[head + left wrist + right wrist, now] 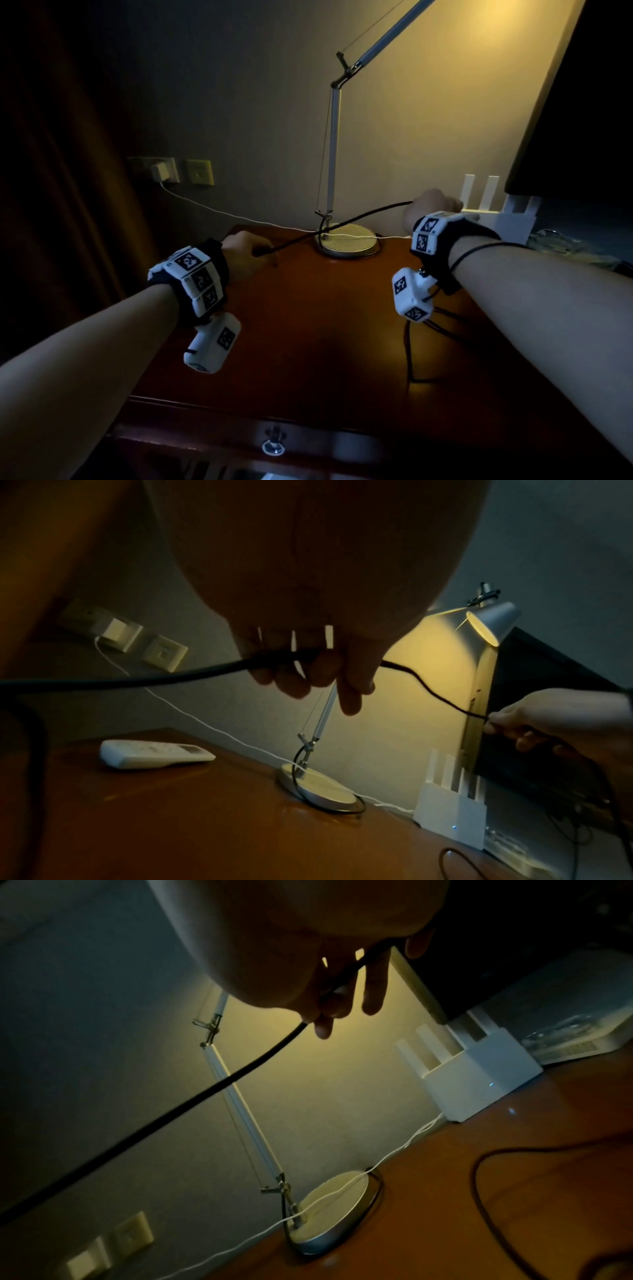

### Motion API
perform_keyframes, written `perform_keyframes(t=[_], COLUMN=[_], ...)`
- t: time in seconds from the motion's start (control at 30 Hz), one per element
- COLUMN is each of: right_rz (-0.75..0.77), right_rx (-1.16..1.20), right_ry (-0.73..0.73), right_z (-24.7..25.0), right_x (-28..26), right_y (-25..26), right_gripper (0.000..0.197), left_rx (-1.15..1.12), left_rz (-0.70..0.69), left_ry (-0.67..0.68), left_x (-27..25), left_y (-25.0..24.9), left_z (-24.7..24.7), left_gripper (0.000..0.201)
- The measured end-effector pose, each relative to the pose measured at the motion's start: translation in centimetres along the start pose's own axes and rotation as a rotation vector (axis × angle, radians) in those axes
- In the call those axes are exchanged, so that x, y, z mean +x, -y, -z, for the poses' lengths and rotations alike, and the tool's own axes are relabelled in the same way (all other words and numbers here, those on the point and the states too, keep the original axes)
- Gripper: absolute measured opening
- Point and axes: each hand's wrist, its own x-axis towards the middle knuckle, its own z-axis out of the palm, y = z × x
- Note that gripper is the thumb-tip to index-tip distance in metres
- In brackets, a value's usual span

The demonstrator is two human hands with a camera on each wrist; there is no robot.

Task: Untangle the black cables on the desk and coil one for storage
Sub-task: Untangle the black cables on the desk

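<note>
- The thin black rubber cable (346, 222) is stretched in the air between two hands, above the shiny red-brown wooden worktop (308, 325).
- The left hand (248, 255) has its fingers (301, 680) curled round the cable near the worktop's back left side. The right hand (431, 209) is higher up, and its fingers (325, 1010) are curled round the cable too.
- The cable passes right in front of the tall silver metal desk lamp (334, 150). If the hands pull hard or swing back, I think the cable could catch the thin lamp arm and tip the lamp over.
- A thin white charger cord (219, 212) runs from the white wall plug (159, 171) across the round lamp base (346, 241). The black cable could hook it and yank the plug out.
- More black cable lies in loose loops (411, 349) on the worktop under the right arm. A quick pull may turn those loops into a tight knot.
- A white plastic remote (154, 754) lies on the worktop under the left hand. A dragged cable could sweep it off the edge.
- The white box with upright fins (448, 813) stands by the wall. A swinging cable end might knock it.
- The room is dim, so small knots are hard to see.
</note>
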Motion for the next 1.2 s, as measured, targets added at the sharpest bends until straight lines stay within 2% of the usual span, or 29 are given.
perform_keyframes(t=[0.07, 0.13, 0.17, 0.23, 0.3, 0.37, 0.4, 0.47, 0.57, 0.63, 0.8, 0.87, 0.9, 0.97, 1.0, 1.07, 1.13, 1.2], right_rz=[-0.033, 0.107, 0.234, 0.482, 0.666, 0.738, 0.723, 0.593, 0.211, 0.013, -0.091, 0.002, 0.105, 0.416, 0.585, 0.811, 0.860, 0.849], right_rx=[0.066, -0.062, -0.069, -0.028, 0.037, 0.205, 0.317, 0.407, 0.419, 0.336, 0.095, -0.042, -0.099, -0.127, -0.116, -0.070, 0.002, 0.082], right_ry=[-0.089, -0.136, -0.081, 0.158, 0.376, 0.441, 0.438, 0.334, 0.065, -0.025, -0.002, 0.010, 0.022, 0.044, 0.096, 0.246, 0.340, 0.389], right_z=[0.4, 0.6, 0.3, -0.2, -1.1, -1.8, -2.0, -1.9, -0.6, 0.3, 0.4, 0.0, -0.3, -0.9, -1.2, -2.0, -2.7, -3.2], right_x=[-0.3, -2.2, -3.2, -6.0, -8.2, -9.3, -9.5, -8.4, -5.1, -3.2, -1.9, -2.5, -3.2, -5.1, -6.3, -8.4, -9.3, -9.3], right_y=[-0.3, 0.8, 1.9, 4.0, 5.8, 6.8, 7.0, 6.8, 4.6, 2.9, 2.4, 2.9, 3.3, 4.8, 5.9, 7.8, 8.5, 8.3], right_gripper=[0.032, 0.044, 0.054, 0.064, 0.053, 0.017, 0.016, 0.031, 0.033, 0.029, 0.031, 0.033, 0.048, 0.073, 0.073, 0.048, 0.028, 0.021], left_rx=[-0.035, -0.099, -0.116, -0.129, -0.148, -0.161, -0.163, -0.160, -0.081, -0.051, 0.047, 0.039, 0.038, 0.034, 0.026, -0.002, -0.002, -0.010], left_rz=[0.037, 0.056, 0.042, -0.006, -0.032, -0.049, -0.056, -0.047, 0.020, 0.070, 0.076, 0.076, 0.065, 0.034, 0.020, -0.007, -0.039, -0.073], left_ry=[-0.042, -0.078, -0.086, -0.089, -0.088, -0.108, -0.119, -0.104, -0.073, -0.070, -0.118, -0.132, -0.123, -0.090, -0.084, -0.096, -0.090, -0.093], left_x=[0.1, 0.3, 0.5, 1.2, 1.5, 1.5, 1.4, 1.0, 0.4, 0.3, 0.6, 0.8, 1.0, 1.2, 1.2, 1.3, 1.2, 0.9], left_y=[0.4, 0.3, -0.1, -1.0, -1.8, -2.1, -2.0, -1.1, 1.6, 2.9, 2.2, 1.5, 1.1, 0.1, -0.5, -1.5, -1.8, -1.5], left_z=[0.0, 0.1, 0.2, 0.1, -0.1, -0.3, -0.2, 0.2, 0.7, 0.9, 0.6, 0.3, 0.0, -0.5, -0.7, -0.9, -1.0, -0.8], left_gripper=[0.017, 0.015, 0.015, 0.021, 0.023, 0.022, 0.022, 0.017, 0.017, 0.016, 0.020, 0.020, 0.019, 0.013, 0.010, 0.010, 0.011, 0.017])
